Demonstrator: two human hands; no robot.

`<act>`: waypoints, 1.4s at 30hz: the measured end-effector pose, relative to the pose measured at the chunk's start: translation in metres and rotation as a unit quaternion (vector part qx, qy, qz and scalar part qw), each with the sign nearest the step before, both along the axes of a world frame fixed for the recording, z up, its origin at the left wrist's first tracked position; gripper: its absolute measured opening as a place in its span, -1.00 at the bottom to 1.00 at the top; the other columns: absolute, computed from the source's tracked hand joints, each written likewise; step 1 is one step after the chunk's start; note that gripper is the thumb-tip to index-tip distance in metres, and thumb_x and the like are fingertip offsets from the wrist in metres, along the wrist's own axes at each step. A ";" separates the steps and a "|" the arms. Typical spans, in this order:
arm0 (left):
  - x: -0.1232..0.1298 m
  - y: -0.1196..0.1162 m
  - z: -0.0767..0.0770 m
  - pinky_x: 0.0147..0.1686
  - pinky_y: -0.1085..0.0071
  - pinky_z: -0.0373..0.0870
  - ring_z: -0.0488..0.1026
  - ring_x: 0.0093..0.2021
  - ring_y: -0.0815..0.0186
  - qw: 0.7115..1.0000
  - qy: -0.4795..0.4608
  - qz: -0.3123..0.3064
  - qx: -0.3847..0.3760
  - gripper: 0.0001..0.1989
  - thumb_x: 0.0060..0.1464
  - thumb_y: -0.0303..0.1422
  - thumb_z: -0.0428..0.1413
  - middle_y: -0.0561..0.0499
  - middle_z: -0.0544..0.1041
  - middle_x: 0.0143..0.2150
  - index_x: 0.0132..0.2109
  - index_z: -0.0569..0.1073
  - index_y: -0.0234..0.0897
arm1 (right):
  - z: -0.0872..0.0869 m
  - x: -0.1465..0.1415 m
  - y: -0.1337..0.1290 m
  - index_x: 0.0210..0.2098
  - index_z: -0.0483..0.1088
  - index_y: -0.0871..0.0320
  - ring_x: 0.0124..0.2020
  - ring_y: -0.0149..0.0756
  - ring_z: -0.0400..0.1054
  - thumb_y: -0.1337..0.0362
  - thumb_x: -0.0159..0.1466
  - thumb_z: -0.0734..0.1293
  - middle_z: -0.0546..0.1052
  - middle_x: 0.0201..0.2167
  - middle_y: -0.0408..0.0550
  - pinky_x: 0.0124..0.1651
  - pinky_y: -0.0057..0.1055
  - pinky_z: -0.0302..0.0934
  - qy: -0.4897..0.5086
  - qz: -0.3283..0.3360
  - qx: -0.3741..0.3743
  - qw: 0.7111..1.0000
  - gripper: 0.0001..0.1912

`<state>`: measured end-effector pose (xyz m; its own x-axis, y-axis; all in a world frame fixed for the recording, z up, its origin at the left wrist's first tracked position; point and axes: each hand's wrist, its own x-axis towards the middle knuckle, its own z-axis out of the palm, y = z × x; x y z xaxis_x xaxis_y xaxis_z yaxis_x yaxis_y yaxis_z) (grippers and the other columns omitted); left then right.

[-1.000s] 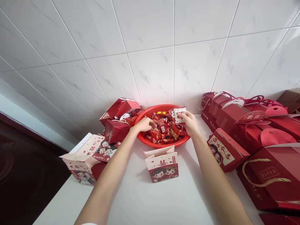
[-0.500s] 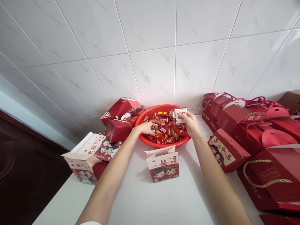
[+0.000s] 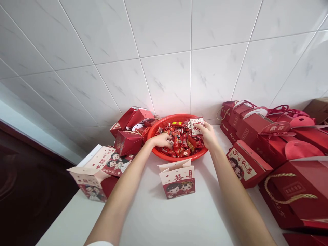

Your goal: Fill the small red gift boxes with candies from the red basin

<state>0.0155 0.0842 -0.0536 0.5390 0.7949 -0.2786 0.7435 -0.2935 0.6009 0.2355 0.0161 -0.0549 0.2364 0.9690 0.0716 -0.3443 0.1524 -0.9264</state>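
A red plastic basket [image 3: 153, 152] stands against the tiled wall, full of wrapped candies [image 3: 183, 143]. My left hand [image 3: 162, 140] reaches in from the left, its fingers curled closed on a wrapped candy among the pile; the fingertips are partly hidden. At the basket's right side my right hand [image 3: 208, 134] pinches a small white-and-red printed packet [image 3: 196, 126] between thumb and fingers, above the candies. In front of the basket, between my forearms, a small pink-and-red paper gift box [image 3: 178, 181] stands upright with its top open.
Left of the basket are red gift boxes [image 3: 128, 141] and printed boxes with raised flaps [image 3: 92, 184]. Many red boxes with cord handles [image 3: 294, 191] crowd the right side of the white table [image 3: 169, 222]. The tiled wall [image 3: 164, 78] rises right behind the basket.
My left hand has pushed slightly right and deeper into the candies. My right hand still holds the packet in nearly the same place.
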 end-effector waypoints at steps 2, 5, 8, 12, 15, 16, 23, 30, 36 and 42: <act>-0.001 0.002 -0.001 -0.45 0.45 0.28 0.40 -0.48 0.32 0.996 -0.084 0.015 0.002 -0.77 -0.33 -0.30 0.33 0.13 0.47 -0.54 -0.52 0.45 -0.29 | 0.000 0.000 0.000 -0.32 0.48 0.14 -0.42 -0.34 0.42 0.16 -0.06 0.47 0.60 -0.37 -0.12 -0.35 -0.43 0.31 0.001 0.001 0.001 1.000 -0.69; -0.003 0.006 -0.003 -0.34 0.40 0.38 0.46 -0.38 0.27 0.976 -0.204 0.073 0.005 -0.67 -0.29 -0.17 0.35 0.07 0.56 -0.43 -0.43 0.51 -0.32 | -0.001 0.000 0.000 -0.33 0.48 0.14 -0.42 -0.34 0.42 0.16 -0.06 0.47 0.60 -0.36 -0.11 -0.35 -0.44 0.31 0.002 0.001 0.001 1.000 -0.69; -0.004 0.006 -0.006 -0.28 0.35 0.42 0.49 -0.35 0.26 0.944 -0.302 0.132 0.018 -0.58 -0.29 -0.09 0.37 0.04 0.58 -0.38 -0.36 0.51 -0.32 | -0.001 0.000 0.000 -0.33 0.49 0.14 -0.40 -0.33 0.43 0.16 -0.06 0.47 0.61 -0.36 -0.11 -0.34 -0.43 0.31 -0.001 0.001 0.002 1.000 -0.69; -0.003 0.003 -0.006 -0.25 0.34 0.43 0.50 -0.35 0.25 0.923 -0.336 0.179 0.049 -0.56 -0.31 -0.06 0.39 0.04 0.57 -0.39 -0.39 0.49 -0.29 | -0.001 0.000 0.000 -0.32 0.49 0.14 -0.38 -0.31 0.45 0.16 -0.06 0.46 0.62 -0.33 -0.09 -0.32 -0.43 0.31 -0.002 0.002 0.002 1.000 -0.69; -0.003 0.003 -0.006 -0.23 0.32 0.44 0.52 -0.34 0.23 0.916 -0.346 0.191 0.070 -0.58 -0.25 -0.05 0.37 0.03 0.58 -0.39 -0.37 0.49 -0.28 | 0.000 0.000 0.000 -0.32 0.49 0.15 -0.39 -0.33 0.44 0.17 -0.07 0.47 0.62 -0.34 -0.10 -0.33 -0.44 0.31 0.002 0.002 0.003 1.000 -0.68; -0.004 0.003 -0.007 -0.21 0.31 0.45 0.52 -0.32 0.21 0.914 -0.349 0.195 0.074 -0.59 -0.23 -0.05 0.36 0.03 0.59 -0.38 -0.36 0.49 -0.28 | -0.001 0.000 0.000 -0.32 0.49 0.15 -0.40 -0.33 0.44 0.17 -0.07 0.47 0.61 -0.35 -0.10 -0.34 -0.45 0.31 0.004 0.003 0.004 1.000 -0.68; -0.008 0.015 -0.014 -0.06 0.27 0.48 0.58 -0.14 0.19 0.935 -0.272 0.209 0.095 -0.62 -0.06 -0.35 0.28 -0.07 0.63 -0.16 -0.05 0.50 -0.30 | -0.002 0.000 0.000 -0.31 0.49 0.14 -0.37 -0.30 0.47 0.16 -0.05 0.48 0.62 -0.34 -0.10 -0.32 -0.43 0.32 -0.001 0.008 0.005 1.000 -0.68; -0.005 0.011 -0.013 0.06 0.26 0.46 0.55 -0.03 0.19 0.941 -0.148 0.164 0.256 -0.66 -0.01 -0.53 0.17 -0.11 0.57 0.06 -0.04 0.54 -0.27 | -0.003 0.000 0.001 -0.30 0.49 0.14 -0.37 -0.30 0.46 0.15 -0.05 0.47 0.62 -0.31 -0.08 -0.35 -0.44 0.31 -0.005 0.007 0.006 1.000 -0.67; 0.001 -0.002 -0.005 0.12 0.30 0.40 0.55 0.00 0.14 0.966 -0.052 0.003 0.253 -0.72 0.05 -0.50 0.12 -0.10 0.63 -0.03 -0.09 0.60 -0.30 | -0.001 0.000 -0.001 -0.31 0.49 0.14 -0.39 -0.32 0.45 0.14 -0.05 0.48 0.61 -0.35 -0.10 -0.33 -0.43 0.32 -0.007 0.007 0.010 1.000 -0.68; 0.006 0.000 -0.005 0.14 0.23 0.33 0.48 0.12 -0.04 0.973 0.072 -0.089 0.203 -0.47 -0.07 -0.36 0.26 -0.24 0.53 0.13 0.10 0.54 -0.34 | 0.000 -0.001 -0.001 -0.32 0.49 0.14 -0.38 -0.29 0.46 0.15 -0.05 0.47 0.62 -0.33 -0.08 -0.34 -0.42 0.32 -0.014 0.005 0.003 1.000 -0.69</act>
<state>0.0218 0.0838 -0.0586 0.6569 0.7526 -0.0447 0.7270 -0.6166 0.3023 0.2348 0.0150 -0.0545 0.2238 0.9710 0.0843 -0.3197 0.1549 -0.9348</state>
